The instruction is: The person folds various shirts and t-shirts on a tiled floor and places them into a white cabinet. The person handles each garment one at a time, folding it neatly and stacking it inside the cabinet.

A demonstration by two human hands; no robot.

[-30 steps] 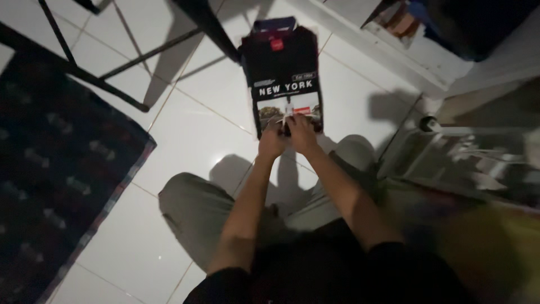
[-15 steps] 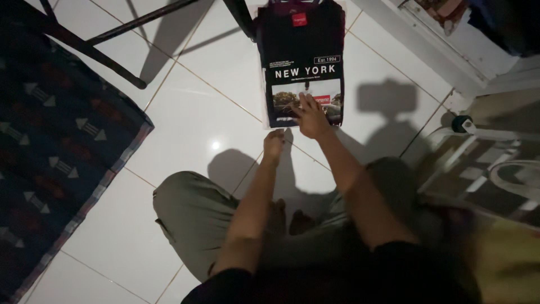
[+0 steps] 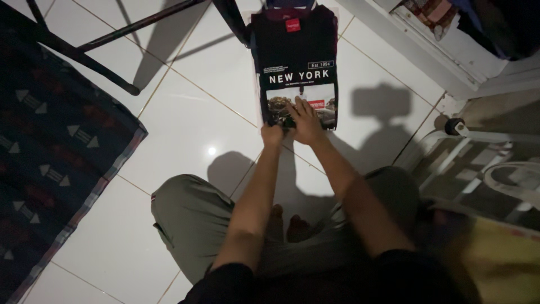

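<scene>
A folded black T-shirt (image 3: 295, 62) with a white printed line and a photo print lies flat on the white tiled floor in front of me. My left hand (image 3: 272, 134) pinches its near edge at the lower left corner. My right hand (image 3: 305, 121) lies on the near part of the shirt, fingers spread over the photo print. I sit cross-legged in olive trousers (image 3: 191, 217) just behind the shirt.
A dark patterned rug (image 3: 50, 146) covers the floor at the left. Black metal furniture legs (image 3: 84, 56) stand at the top left. A white door frame (image 3: 405, 45) runs along the top right. A wheeled wire rack (image 3: 478, 163) and a yellow cloth (image 3: 500, 259) sit at the right.
My left hand moved forward from the bare tile onto the shirt's near edge and closed on it. My right hand slid slightly back toward me on the print.
</scene>
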